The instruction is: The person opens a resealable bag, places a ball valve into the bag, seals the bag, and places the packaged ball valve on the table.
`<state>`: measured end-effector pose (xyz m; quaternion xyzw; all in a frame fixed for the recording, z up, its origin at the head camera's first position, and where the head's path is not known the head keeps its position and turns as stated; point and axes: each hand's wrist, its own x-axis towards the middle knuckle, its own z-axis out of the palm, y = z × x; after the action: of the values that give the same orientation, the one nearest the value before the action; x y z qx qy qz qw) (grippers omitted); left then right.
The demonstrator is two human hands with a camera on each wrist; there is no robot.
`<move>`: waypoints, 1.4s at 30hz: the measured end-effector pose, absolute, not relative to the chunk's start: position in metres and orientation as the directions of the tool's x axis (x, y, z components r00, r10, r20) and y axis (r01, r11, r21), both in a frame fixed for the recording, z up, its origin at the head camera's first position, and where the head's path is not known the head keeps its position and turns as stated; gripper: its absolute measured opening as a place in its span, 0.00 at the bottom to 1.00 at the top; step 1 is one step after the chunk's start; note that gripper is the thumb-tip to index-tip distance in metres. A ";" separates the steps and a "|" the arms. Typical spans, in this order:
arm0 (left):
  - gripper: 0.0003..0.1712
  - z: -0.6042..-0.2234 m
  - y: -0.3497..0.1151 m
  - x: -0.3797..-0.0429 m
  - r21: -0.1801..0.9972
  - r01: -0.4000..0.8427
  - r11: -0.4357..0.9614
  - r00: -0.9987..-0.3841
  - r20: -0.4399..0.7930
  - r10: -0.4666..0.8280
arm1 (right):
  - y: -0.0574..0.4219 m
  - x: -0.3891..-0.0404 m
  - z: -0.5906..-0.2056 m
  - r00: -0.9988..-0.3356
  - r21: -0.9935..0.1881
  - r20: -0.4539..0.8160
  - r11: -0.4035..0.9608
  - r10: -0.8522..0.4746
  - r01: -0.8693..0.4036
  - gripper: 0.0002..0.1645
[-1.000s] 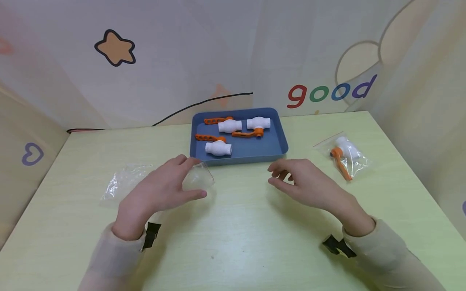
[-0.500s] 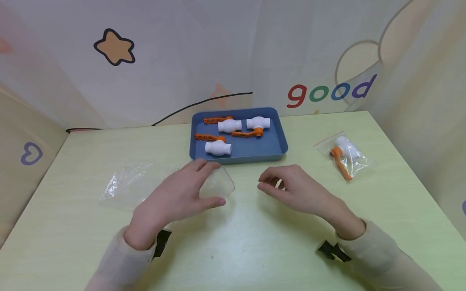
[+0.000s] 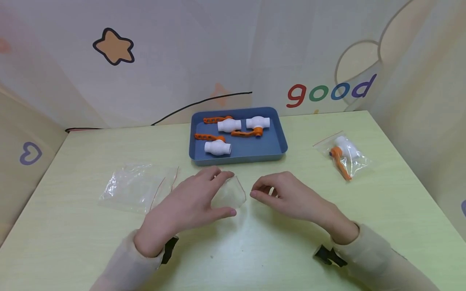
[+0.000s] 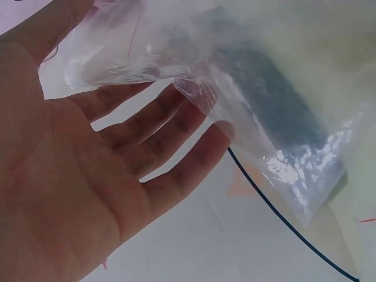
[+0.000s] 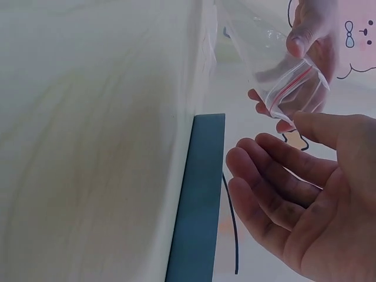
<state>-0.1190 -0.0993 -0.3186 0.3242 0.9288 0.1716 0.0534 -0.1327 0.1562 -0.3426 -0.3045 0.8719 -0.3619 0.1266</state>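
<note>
My left hand [image 3: 185,204] holds a clear zip-lock bag [image 3: 229,195] in front of the tray, its red-lined mouth facing right. In the left wrist view the film covers the fingertips [image 4: 222,130], and the thumb stands apart from them. Close to the bag's mouth is my right hand [image 3: 293,198], its fingers loosely bent and nothing in them. From the right wrist, the right thumb overlaps the corner of the red zip strip [image 5: 291,91]. Behind both hands, a blue tray [image 3: 255,154] carries three white ball valves [image 3: 217,148] with orange handles.
More clear zip-lock bags [image 3: 127,188] lie flat at the table's left. Toward the right, another bag holds a white valve with an orange handle [image 3: 340,165]. A printed curtain [image 3: 174,64] stands behind the table [image 3: 233,258].
My left hand has moved right and nearer the body, bringing the bag along. My right hand has come left and nearer, narrowing the gap to the bag's mouth. The tray stays put.
</note>
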 end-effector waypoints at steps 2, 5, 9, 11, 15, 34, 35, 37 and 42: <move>0.44 -0.319 -0.098 -0.118 0.353 0.594 0.723 -0.778 0.022 0.628 | 0.155 -0.132 -0.343 -0.778 -0.709 0.009 0.545 -0.629 -0.448 0.09; 0.43 -0.321 -0.096 -0.116 0.346 0.609 0.714 -0.769 0.036 0.638 | 0.153 -0.131 -0.344 -0.770 -0.715 0.013 0.533 -0.637 -0.453 0.09; 0.42 -0.321 -0.093 -0.115 0.322 0.638 0.699 -0.752 0.063 0.657 | 0.150 -0.131 -0.345 -0.764 -0.725 0.021 0.516 -0.645 -0.456 0.10; 0.42 -0.321 -0.092 -0.114 0.310 0.650 0.694 -0.745 0.074 0.663 | 0.149 -0.130 -0.345 -0.762 -0.724 0.034 0.510 -0.647 -0.465 0.10; 0.43 -0.321 -0.090 -0.114 0.298 0.654 0.696 -0.743 0.080 0.664 | 0.149 -0.130 -0.346 -0.764 -0.710 0.079 0.502 -0.640 -0.494 0.08; 0.63 -0.322 -0.090 -0.117 0.256 0.633 0.731 -0.768 0.083 0.636 | 0.156 -0.130 -0.338 -0.872 -0.861 0.033 0.429 -0.488 -0.273 0.06; 0.63 -0.323 -0.091 -0.118 0.250 0.631 0.734 -0.769 0.082 0.634 | 0.156 -0.130 -0.337 -0.875 -0.866 0.029 0.425 -0.484 -0.264 0.07; 0.64 -0.324 -0.092 -0.119 0.246 0.630 0.737 -0.771 0.082 0.632 | 0.156 -0.131 -0.337 -0.879 -0.874 0.023 0.418 -0.477 -0.249 0.07; 0.61 -0.324 -0.093 -0.121 0.249 0.617 0.747 -0.781 0.075 0.620 | 0.156 -0.131 -0.337 -0.887 -0.885 0.013 0.408 -0.462 -0.225 0.08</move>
<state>-0.1213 -0.0931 -0.3245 0.3310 0.9345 0.1310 0.0063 -0.1315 0.1564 -0.3374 -0.2068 0.8307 -0.5034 0.1173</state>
